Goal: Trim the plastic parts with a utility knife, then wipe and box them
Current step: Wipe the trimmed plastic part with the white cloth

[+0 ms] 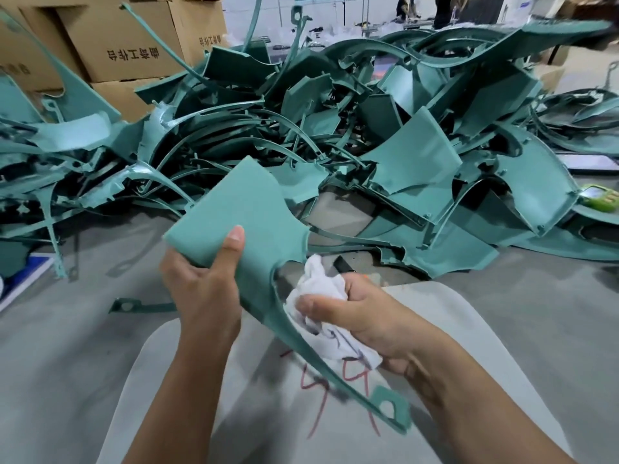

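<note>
A teal plastic part (254, 212), broad at the top with a long thin curved arm running down to a tab with a hole, is held up in front of me. My left hand (201, 283) grips its wide lower-left edge, thumb on the front face. My right hand (348, 306) holds a bunched white cloth (321, 279) against the inner curve of the part's arm. No utility knife can be made out.
A big heap of similar teal parts (385, 139) covers the floor ahead. Cardboard boxes (130, 51) stand stacked at the back left. A grey surface with red marks (301, 413) lies under my arms. A green device (599, 199) sits at the right edge.
</note>
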